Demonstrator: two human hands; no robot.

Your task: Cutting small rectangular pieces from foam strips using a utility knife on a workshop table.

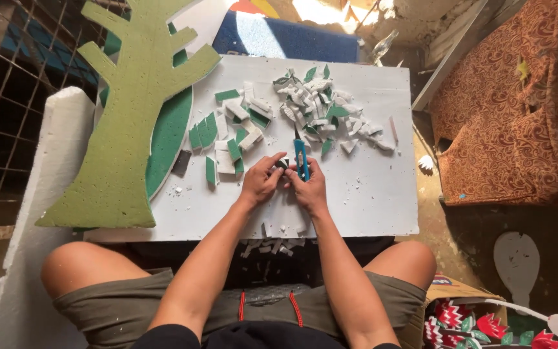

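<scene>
Both hands meet over the near middle of the white tabletop (369, 213). Right hand (308, 187) has its grip clamped on a blue utility knife (301, 158), whose blade points toward the far edge and whose handle runs back under the fingers. Left hand (261, 181) pinches a small foam piece (283, 163) with its fingertips, just beside the knife; the grip is closed on it, and the piece sits almost touching the blade's side, though the exact contact is too small to tell.

Just beyond the hands, toward the far edge, lies a heap of cut foam scraps (321, 110), white and green mixed. To its left, nearer the tabletop's left half, rest several green-faced foam strips (224, 139), laid loosely side by side. A tall green foam tree cutout (130, 116) lies over the left edge of the tabletop, partly covering a green oval foam panel (172, 136). A white foam slab (46, 194) leans off the left side, well apart from the hands. White crumbs dot the near edge and the floor below it. A patterned orange cushion (505, 110) sits off the right edge. Foam flowers (479, 323) in red and white lie on the floor near the right knee.
</scene>
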